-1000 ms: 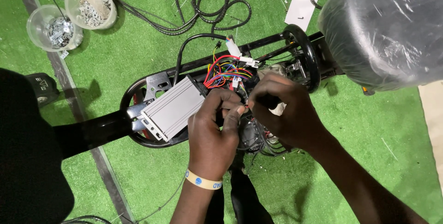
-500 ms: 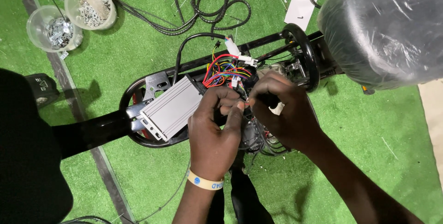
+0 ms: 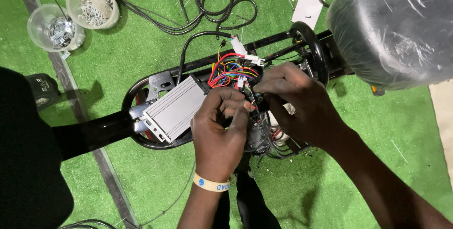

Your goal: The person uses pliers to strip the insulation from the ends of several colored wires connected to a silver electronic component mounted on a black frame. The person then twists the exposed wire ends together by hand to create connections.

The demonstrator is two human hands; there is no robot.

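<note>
Green artificial turf underfoot. Left hand and right hand pinched shut on coloured wires beside silver controller box; two plastic cups of hardware top-left.

Green artificial turf covers the floor, crossed by a dark strip running from 11 to 7 o'clock. At 10 o'clock stand two clear plastic tubs (small metal hardware inside). Black cables loop at 12 o'clock under even light.
</note>
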